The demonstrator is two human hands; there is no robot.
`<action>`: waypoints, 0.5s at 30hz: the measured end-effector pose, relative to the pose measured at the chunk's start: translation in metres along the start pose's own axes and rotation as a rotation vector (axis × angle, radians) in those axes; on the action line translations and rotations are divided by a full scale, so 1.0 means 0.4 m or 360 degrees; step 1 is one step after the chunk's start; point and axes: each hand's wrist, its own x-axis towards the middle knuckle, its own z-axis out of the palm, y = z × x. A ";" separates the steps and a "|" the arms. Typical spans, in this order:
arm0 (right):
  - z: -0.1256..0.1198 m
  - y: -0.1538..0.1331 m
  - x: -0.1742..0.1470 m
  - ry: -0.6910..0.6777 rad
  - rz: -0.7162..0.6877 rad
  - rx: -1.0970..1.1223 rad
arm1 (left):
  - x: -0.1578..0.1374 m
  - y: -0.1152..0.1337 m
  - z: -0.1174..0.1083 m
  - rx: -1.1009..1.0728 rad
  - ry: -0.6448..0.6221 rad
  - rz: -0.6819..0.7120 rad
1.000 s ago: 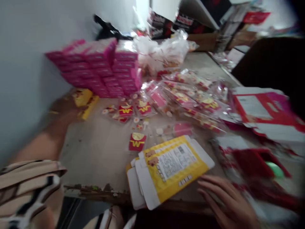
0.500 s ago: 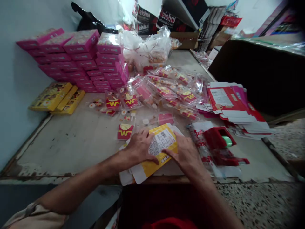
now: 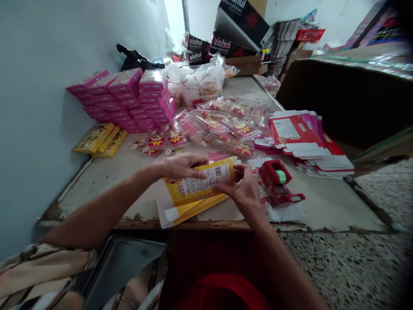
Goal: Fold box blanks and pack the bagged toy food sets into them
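Between my hands is a yellow carton (image 3: pixel 201 183), its white printed label towards me, raised and tilted above more flat yellow cartons (image 3: pixel 196 209) at the table's front edge. My left hand (image 3: pixel 185 167) grips it along the top, with the fingers partly behind it. At the carton's right end, my right hand (image 3: pixel 243 185) pinches it between thumb and fingers near the white flaps. Just right of my right hand, a red tape dispenser (image 3: pixel 274 172) with a green core rests on a white and red plastic bag (image 3: pixel 290 213).
Clear packs with red fries pictures (image 3: pixel 219 125) lie heaped in the middle. Pink boxes (image 3: pixel 125 101) are stacked at the back left, beside yellow boxes (image 3: pixel 100 140). Flattened red and white cartons (image 3: pixel 303 137) lie right, near a large open cardboard box (image 3: pixel 335 94).
The top yellow carton has been lifted off the flat ones and turned, its label now slanting towards me. Both hands shifted with it. The camera view has moved as well.
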 end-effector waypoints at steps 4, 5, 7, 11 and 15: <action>0.007 0.001 -0.042 0.0061 -0.0033 -0.0035 | 0.014 0.033 -0.010 0.0448 0.0094 0.0134; 0.011 0.006 -0.052 -0.0033 -0.0007 0.0030 | 0.017 0.032 0.002 0.0576 0.0098 0.0126; 0.009 0.016 -0.065 -0.0304 0.0138 0.0409 | 0.016 0.025 0.035 0.0748 0.0107 0.0025; -0.034 0.031 -0.055 -0.1034 0.0482 0.1197 | -0.014 0.029 0.126 0.0882 0.0122 -0.0142; -0.051 0.039 -0.054 -0.1575 0.0626 0.1358 | -0.050 0.038 0.199 0.0964 0.0098 -0.0050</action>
